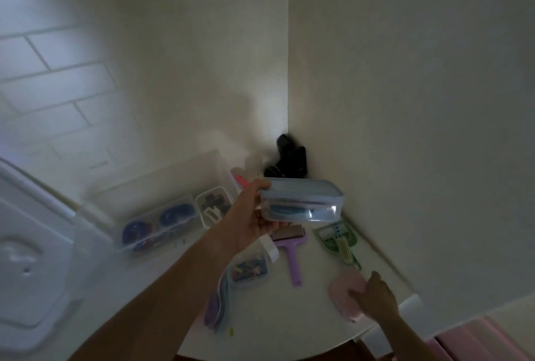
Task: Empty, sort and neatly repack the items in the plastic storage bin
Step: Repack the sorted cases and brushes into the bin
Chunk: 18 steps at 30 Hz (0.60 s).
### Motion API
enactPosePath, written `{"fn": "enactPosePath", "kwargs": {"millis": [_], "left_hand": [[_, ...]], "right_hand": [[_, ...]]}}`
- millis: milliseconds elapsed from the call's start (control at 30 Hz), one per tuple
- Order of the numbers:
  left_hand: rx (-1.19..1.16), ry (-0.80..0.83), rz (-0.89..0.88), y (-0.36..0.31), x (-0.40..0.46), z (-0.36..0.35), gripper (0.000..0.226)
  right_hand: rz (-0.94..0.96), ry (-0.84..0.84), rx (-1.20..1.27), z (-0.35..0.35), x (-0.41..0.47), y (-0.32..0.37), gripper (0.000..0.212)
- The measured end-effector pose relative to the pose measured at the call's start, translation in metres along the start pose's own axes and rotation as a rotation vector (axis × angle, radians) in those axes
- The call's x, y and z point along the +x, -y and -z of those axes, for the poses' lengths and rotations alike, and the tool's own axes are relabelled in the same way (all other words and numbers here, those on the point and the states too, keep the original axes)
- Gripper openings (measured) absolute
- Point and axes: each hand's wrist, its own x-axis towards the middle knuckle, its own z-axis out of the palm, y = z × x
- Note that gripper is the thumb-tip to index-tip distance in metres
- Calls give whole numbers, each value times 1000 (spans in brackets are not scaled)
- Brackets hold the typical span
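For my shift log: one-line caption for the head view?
Left hand holds a clear blue pouch aloft; right hand rests on a pink item.

A single wide-angle view from a camera worn on the person's head. It looks forward and steeply down onto a white table (260, 323) pushed into a corner of cream walls (405, 100). The table's far corner sits near the middle of the frame, its near edge at the bottom. Both forearms reach in from below, close to the lens. Edges curve and blur.
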Motion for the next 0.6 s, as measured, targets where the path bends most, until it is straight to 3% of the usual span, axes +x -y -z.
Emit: {"fn": "enactPosePath", "kwargs": {"millis": [167, 267, 333, 433, 533, 600], "left_hand": [[221, -6, -5, 27, 3, 11, 47], [338, -104, 68, 63, 10, 19, 32], [327, -181, 137, 85, 14, 25, 21], [306, -244, 180, 107, 18, 36, 9], [303, -258, 154, 111, 16, 41, 5], [270, -265, 140, 106, 15, 43, 18]], "right_hand": [[-9, -56, -23, -18, -14, -1, 73], [27, -43, 19, -19, -24, 0, 76], [47, -42, 165, -20, -30, 0, 76], [50, -38, 354, -9, -40, -2, 59], [34, -80, 600, 23, -44, -1, 47], [5, -40, 936, 55, -49, 11, 41]]}}
